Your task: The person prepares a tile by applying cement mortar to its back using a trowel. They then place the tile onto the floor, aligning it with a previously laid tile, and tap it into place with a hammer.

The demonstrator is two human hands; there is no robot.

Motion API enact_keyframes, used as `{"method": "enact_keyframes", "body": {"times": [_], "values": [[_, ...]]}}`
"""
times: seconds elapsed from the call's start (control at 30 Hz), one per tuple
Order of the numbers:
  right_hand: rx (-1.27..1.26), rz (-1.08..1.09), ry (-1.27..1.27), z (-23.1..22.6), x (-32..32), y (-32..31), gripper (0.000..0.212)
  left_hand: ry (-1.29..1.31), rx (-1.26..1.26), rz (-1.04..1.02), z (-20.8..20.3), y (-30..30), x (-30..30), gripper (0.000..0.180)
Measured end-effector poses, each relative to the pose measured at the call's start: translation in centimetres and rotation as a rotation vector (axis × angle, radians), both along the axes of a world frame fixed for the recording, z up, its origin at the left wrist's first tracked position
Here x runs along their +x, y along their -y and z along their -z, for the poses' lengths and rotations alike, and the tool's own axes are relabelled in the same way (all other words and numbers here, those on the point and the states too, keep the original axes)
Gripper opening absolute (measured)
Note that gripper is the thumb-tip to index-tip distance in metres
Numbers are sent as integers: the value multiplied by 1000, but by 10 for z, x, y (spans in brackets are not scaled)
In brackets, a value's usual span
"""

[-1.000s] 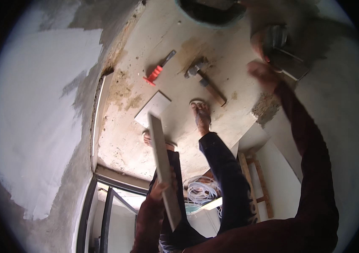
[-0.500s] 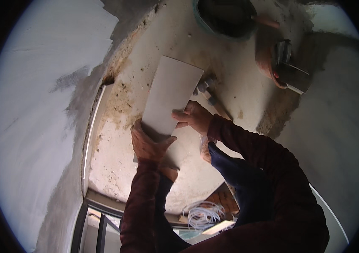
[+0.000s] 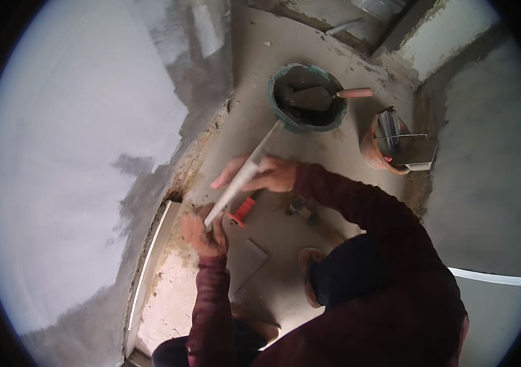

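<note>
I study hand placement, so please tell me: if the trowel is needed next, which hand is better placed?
Probably the right hand: it is nearer to the trowel, whose handle points right. The left hand is farther, gripping the near end of the tile.

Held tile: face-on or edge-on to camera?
Edge-on: the tile shows as a narrow strip, left hand at its near end, right hand midway.

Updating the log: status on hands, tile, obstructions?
Left hand holding near end of tile. Right hand at mid-length. Tile edge-on, blurred. Possible obstruction: red-handled chisel on floor.
</note>
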State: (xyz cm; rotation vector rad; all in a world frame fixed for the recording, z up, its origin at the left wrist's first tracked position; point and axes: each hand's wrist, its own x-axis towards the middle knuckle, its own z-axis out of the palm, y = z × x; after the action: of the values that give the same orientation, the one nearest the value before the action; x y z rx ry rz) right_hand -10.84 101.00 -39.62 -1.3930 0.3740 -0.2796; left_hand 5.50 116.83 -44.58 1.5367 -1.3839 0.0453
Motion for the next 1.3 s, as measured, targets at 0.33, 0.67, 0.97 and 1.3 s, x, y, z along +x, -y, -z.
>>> {"method": "enact_keyframes", "body": {"times": [0.33,0.67,0.97,1.3], "values": [[367,105,-30,-17,-101,2,76,-984,-398,327,-62,43,-74,26],[936,106,319,-35,-39,-64,101,-1235,-352,477,-60,25,-85,28],[876,494,310,27,-6,-19,85,-1145,-298,239,3,37,-82,40],[583,584,-11,111,41,41,73,-1955,-261,250,85,65,-62,53]]}}
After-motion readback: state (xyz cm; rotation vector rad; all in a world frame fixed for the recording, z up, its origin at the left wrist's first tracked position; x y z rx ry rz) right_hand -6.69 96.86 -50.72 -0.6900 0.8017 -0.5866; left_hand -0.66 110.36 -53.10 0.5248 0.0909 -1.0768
